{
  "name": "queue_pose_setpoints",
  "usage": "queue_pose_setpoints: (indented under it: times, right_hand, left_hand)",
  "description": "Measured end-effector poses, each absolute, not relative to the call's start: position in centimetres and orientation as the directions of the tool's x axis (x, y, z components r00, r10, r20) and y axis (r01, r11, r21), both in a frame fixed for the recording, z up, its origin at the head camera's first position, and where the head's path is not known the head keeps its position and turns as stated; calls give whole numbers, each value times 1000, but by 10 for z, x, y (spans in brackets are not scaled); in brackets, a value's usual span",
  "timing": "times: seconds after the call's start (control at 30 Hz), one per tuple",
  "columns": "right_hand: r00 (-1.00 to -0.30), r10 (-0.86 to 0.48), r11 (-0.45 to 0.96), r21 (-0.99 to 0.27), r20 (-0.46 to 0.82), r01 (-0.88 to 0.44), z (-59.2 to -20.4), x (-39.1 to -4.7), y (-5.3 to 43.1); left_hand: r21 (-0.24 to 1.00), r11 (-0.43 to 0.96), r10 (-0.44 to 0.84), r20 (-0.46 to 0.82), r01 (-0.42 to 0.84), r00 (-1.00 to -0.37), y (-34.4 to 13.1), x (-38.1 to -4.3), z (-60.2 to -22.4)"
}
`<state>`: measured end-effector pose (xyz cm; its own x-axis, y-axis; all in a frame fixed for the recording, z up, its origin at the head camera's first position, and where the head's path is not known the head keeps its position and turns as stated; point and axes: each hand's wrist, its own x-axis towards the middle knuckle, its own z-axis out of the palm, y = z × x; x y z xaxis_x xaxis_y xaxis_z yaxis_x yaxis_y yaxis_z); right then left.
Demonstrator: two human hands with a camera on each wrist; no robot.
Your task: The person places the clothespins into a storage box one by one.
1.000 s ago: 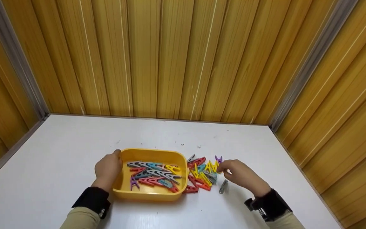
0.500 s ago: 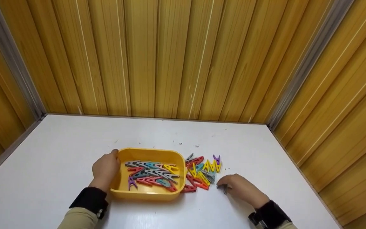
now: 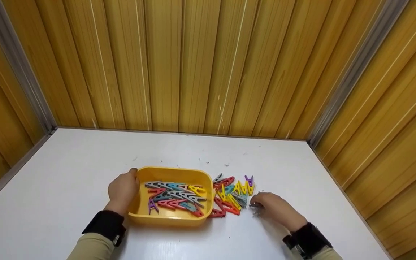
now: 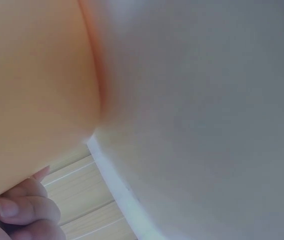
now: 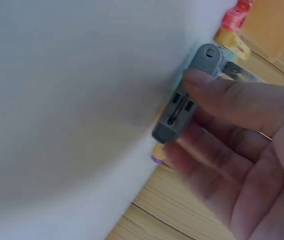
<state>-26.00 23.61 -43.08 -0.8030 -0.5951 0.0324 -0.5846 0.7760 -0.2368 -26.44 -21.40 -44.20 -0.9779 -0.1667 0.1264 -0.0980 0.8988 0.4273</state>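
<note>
My left hand [image 3: 122,189] grips the left rim of a yellow plastic basin [image 3: 168,222]. Curled fingers [image 4: 29,207] show at the basin's edge in the left wrist view. Many clothespins [image 3: 181,195] in grey, teal, red, yellow and purple lie in the basin. To its right, my right hand [image 3: 274,207] pinches a grey clothespin [image 5: 182,105] between thumb and fingers, low over the table. A loose pile of coloured clothespins [image 3: 232,206] lies between this hand and the basin. One purple clothespin [image 3: 248,179] sits at the far end of the pile.
The white table [image 3: 85,155] meets wood-patterned panel walls [image 3: 193,72] at the back and sides. Small dark specks [image 3: 208,162] are scattered on the table behind the basin.
My right hand has come down from beside the yellow clothespins and taken hold of the grey clothespin that lay alone on the table. My left hand has stayed on the basin.
</note>
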Motion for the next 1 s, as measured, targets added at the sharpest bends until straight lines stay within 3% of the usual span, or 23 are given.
queue_pose_setpoints:
  times: [0.2,0.4,0.63,0.8,1.0]
  right_hand:
    - [-833,-547,788,-285,82,-545,-382,-270,210]
    - [-736,-671,688,-292,93,-664,-340,-274,145]
    - [-618,-785,600,-293,-36,-745,-321,-287,52]
    - [-593,-781,624,-251,-196,-740,-335,-287,8]
    - [-530,-748,613,-108,-399,-783,-362,-278,-21]
  left_hand:
    - [430,898,-164,142,-89,-976,-213,-264,-444]
    - [430,898,-168,130,-97,-977,-213,-264,-444]
    - [429,899,-170,163,-85,-972,-210,-266,-445]
    - [432,899,-156,161,-73,-975,-206,-266,-447]
    - [435,896,-167,139,-91,-976,-205,-266,-443]
